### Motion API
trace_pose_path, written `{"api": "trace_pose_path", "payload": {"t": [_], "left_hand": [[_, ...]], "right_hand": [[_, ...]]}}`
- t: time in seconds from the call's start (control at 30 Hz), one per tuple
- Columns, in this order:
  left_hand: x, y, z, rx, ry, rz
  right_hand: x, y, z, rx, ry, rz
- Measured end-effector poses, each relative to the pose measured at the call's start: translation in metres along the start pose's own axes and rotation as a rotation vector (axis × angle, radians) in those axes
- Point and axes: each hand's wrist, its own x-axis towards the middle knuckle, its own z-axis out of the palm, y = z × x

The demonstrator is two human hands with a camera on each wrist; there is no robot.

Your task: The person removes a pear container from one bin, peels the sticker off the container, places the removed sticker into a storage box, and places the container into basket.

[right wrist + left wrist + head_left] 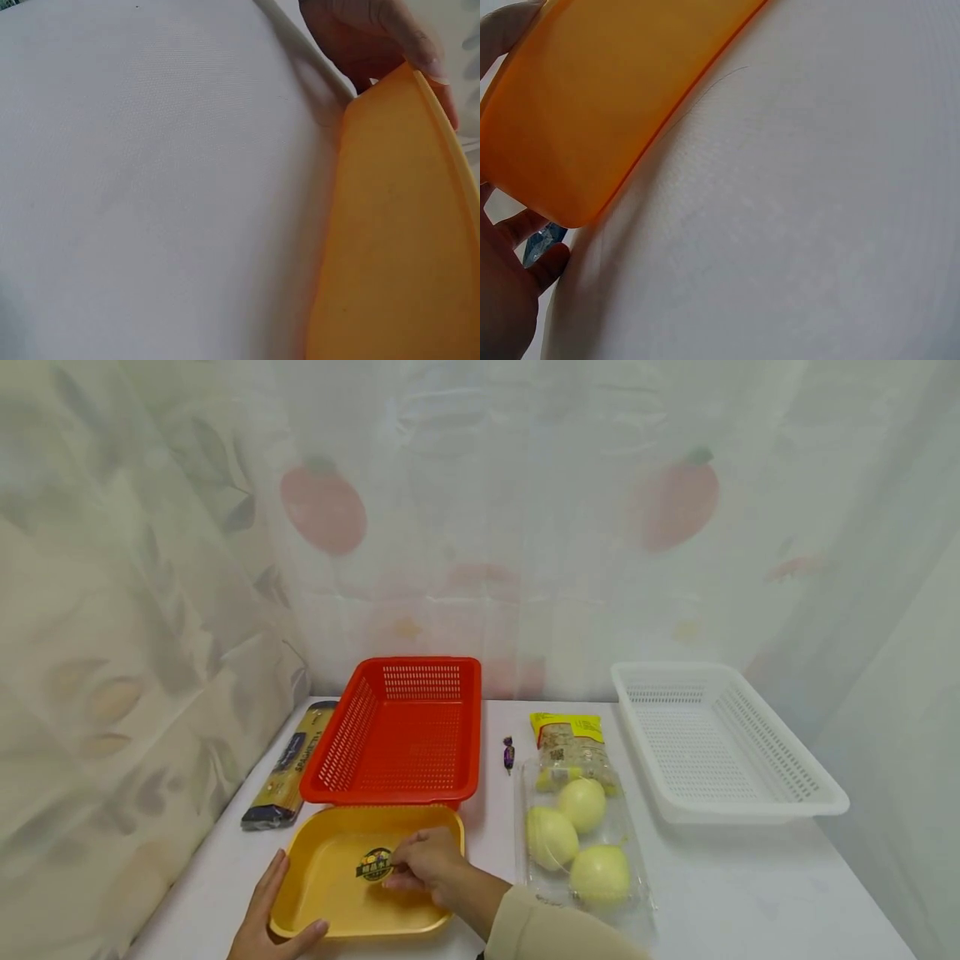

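Observation:
Near the front left of the table is a yellow plastic basin (337, 910). My left hand (262, 918) holds its front left corner, thumb at the front rim and fingers along the left side. In the left wrist view the fingers (549, 266) show beside the orange-lit basin wall (577, 142). Over the basin's inside, my right hand (431, 864) pinches the edge of a round black and gold sticker (373, 864) with printed lettering. The right wrist view shows the basin's outer wall (390, 225), not the right hand.
A red basket (412, 743) stands right behind the basin, a spaghetti pack (292, 768) on its left. To the right are a wrapped candy (509, 755), a yellow-topped bag (570, 739), and a clear box with pale round fruit (600, 872). A white basket (697, 752) stands far right.

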Motion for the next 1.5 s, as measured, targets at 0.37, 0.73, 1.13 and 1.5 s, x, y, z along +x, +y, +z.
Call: {"api": "trace_pose_path", "payload": {"t": [0.37,0.73,1.13,1.5], "left_hand": [[0.001,0.001,0.000,0.007,-0.007,-0.004],[0.000,-0.001,0.001,-0.009,0.027,0.060],[-0.001,0.002,-0.002,-0.001,-0.002,0.005],[-0.001,0.003,-0.001,0.021,-0.008,-0.012]], "right_hand": [[0.005,0.014,0.008,-0.065,0.025,0.018],[0.001,0.011,0.008,-0.229,0.091,0.018],[0.000,0.011,0.011,-0.214,0.076,0.037],[-0.002,0.013,0.011,-0.274,0.085,-0.016]]}}
